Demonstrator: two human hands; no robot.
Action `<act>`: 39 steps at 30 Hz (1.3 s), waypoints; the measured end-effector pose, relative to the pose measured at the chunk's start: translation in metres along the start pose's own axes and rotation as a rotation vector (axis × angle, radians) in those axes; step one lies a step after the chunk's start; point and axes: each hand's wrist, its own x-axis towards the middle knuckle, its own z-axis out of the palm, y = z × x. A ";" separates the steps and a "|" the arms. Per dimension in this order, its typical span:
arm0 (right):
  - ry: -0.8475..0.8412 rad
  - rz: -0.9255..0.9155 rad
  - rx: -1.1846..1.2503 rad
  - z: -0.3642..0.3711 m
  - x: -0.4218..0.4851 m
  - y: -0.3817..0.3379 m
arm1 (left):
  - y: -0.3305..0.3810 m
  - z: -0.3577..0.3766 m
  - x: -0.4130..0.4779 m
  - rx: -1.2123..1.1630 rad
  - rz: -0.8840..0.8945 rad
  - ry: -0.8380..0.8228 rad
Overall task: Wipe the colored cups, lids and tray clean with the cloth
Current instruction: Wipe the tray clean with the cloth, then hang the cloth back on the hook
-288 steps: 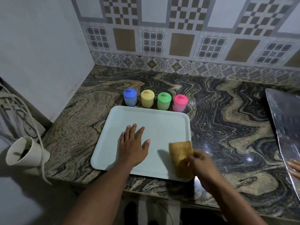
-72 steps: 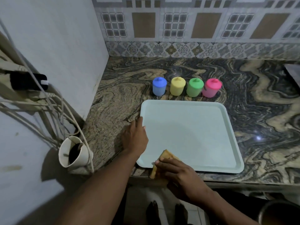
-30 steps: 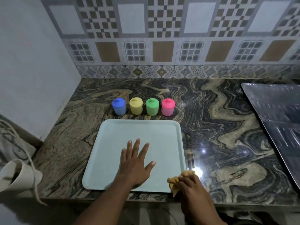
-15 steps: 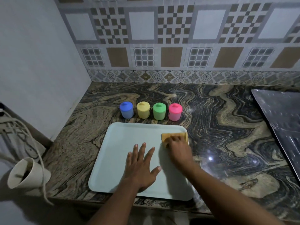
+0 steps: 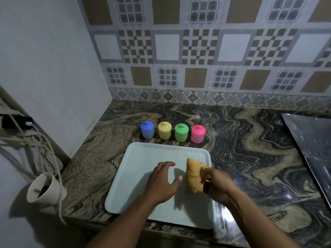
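Note:
A pale green tray (image 5: pixel 139 169) lies on the marbled counter near its front edge. My right hand (image 5: pixel 217 185) grips a bunched yellow-brown cloth (image 5: pixel 194 174) above the tray's right side. My left hand (image 5: pixel 162 182) hovers over the tray's middle with fingers loosely bent, holding nothing. Behind the tray stand lidded cups in a row: blue cup (image 5: pixel 147 129), yellow cup (image 5: pixel 164 130), green cup (image 5: pixel 181 132) and pink cup (image 5: pixel 198 134).
A white wall closes off the left side and a tiled wall the back. A cone-shaped white lamp shade (image 5: pixel 44 189) and cables (image 5: pixel 34 145) hang at the left below the counter edge. A dark metal sheet (image 5: pixel 311 145) lies at the right.
My right hand pulled the cloth back from the tray's far right corner and lifted it, bunched. My left hand rose from flat on the tray and its fingers bent.

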 end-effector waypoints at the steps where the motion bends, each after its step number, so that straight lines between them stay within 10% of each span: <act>1: -0.007 0.022 0.057 0.007 -0.001 -0.008 | 0.009 -0.005 -0.002 -0.028 0.054 0.028; 10: -0.178 0.028 0.109 0.102 -0.005 -0.050 | 0.030 -0.081 -0.005 -0.059 0.223 0.207; 23: -0.231 -0.064 -0.162 0.185 0.000 -0.057 | 0.011 -0.196 0.022 -0.681 -0.215 0.337; 31: -0.637 -0.345 -0.575 0.240 -0.012 -0.090 | 0.018 -0.282 0.053 -0.471 -0.280 0.528; 35: -0.457 -0.653 -0.813 0.280 0.003 -0.119 | 0.020 -0.327 0.059 -0.457 -0.207 0.481; 39: -0.350 -0.985 -1.012 0.316 0.005 -0.159 | 0.013 -0.361 0.061 0.164 -0.071 0.526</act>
